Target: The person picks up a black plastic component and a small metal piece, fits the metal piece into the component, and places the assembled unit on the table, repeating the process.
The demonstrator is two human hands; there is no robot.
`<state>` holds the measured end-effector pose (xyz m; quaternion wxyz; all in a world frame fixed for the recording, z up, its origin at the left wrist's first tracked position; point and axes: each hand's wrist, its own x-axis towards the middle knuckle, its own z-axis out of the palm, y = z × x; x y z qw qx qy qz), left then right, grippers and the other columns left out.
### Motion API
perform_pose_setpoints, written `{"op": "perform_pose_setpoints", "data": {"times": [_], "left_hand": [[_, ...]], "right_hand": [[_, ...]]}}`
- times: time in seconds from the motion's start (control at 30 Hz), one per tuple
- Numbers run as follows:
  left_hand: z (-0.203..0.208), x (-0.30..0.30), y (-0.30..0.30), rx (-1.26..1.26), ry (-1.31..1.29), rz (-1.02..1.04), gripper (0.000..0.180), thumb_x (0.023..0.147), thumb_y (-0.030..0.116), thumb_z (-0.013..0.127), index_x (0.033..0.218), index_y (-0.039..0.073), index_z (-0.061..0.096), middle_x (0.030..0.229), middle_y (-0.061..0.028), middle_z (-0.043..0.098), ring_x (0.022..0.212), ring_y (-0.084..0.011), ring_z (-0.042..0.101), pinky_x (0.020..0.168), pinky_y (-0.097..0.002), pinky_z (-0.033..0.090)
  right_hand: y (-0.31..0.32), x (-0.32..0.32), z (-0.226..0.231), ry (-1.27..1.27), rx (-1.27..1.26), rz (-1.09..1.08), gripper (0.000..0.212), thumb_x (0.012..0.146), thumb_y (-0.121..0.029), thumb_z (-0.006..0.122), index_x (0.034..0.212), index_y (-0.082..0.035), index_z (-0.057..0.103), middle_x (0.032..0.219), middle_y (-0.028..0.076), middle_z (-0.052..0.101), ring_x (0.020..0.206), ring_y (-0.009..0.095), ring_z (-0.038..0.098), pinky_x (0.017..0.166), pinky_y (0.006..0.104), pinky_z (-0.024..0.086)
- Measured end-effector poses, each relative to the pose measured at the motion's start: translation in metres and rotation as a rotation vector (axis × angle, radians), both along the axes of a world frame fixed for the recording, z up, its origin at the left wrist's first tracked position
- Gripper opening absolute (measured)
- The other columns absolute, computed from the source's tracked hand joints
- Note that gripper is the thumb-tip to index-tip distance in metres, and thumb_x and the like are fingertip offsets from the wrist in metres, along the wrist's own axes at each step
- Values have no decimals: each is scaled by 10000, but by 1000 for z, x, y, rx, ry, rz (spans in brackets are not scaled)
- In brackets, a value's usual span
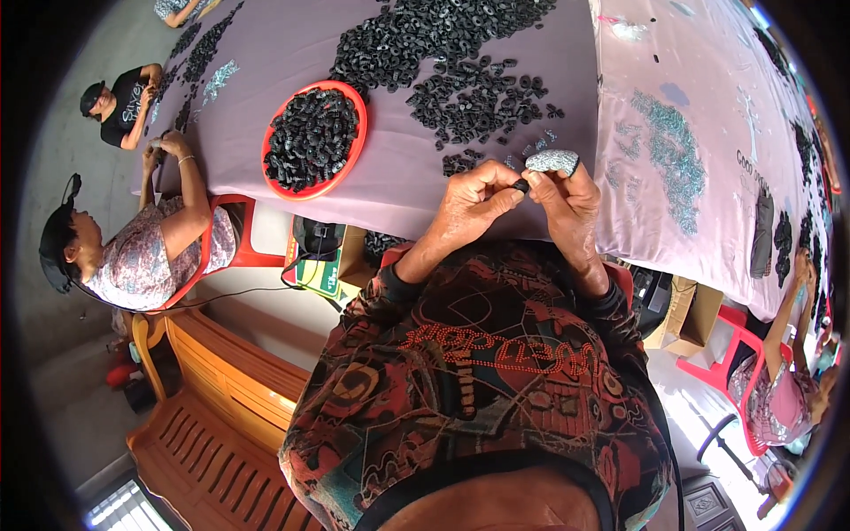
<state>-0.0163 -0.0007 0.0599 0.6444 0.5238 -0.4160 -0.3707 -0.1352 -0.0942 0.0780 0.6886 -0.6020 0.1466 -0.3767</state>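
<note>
A small black piece (521, 186) is sitting between your two hands, above the table's near edge. Your left hand (472, 202) is pinching it between thumb and forefinger; your right hand (571, 205) is curling in close beside it, a speckled grey finger cover (552, 162) wrapping one finger, though whether its fingers are gripping anything you cannot tell from here. As for progress, one piece is being handled while the loose supply is lying largely unsorted; whether any pieces are finished is not showing.

Just beyond your fingers, a few small clear bits (540, 142) are lying scattered, perhaps under a dozen. One small black cluster (459, 163) is resting just beside your left hand, and two larger heaps, a nearer one (478, 102) and a farther one (434, 40), are spreading ahead, too many to count. Left of your hands, one red basket (364, 133) is brimming with black pieces. To their right, one bluish spread (677, 164) is covering pale cloth, its bits uncountable. At least four other people are sitting or working farther out, on both sides.
</note>
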Motion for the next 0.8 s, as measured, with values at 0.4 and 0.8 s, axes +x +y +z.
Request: {"op": "perform_pose_setpoints", "data": {"times": [0.4,0.8], "left_hand": [[-2,0,1,40,52,-44,58,810,-2,596,866,1,582,757,-3,582,658,-35,523,576,-179,439],[0,-2,0,13,187,-87,56,820,-4,587,873,-11,571,755,-25,584,662,-53,529,592,-190,451]], "right_hand": [[1,-1,-4,66,7,-13,111,835,16,574,938,-21,554,814,-11,567,734,38,516,629,187,451],[4,-3,-1,58,32,-21,113,837,9,576,942,-26,553,800,-6,574,699,44,523,613,195,453]]}}
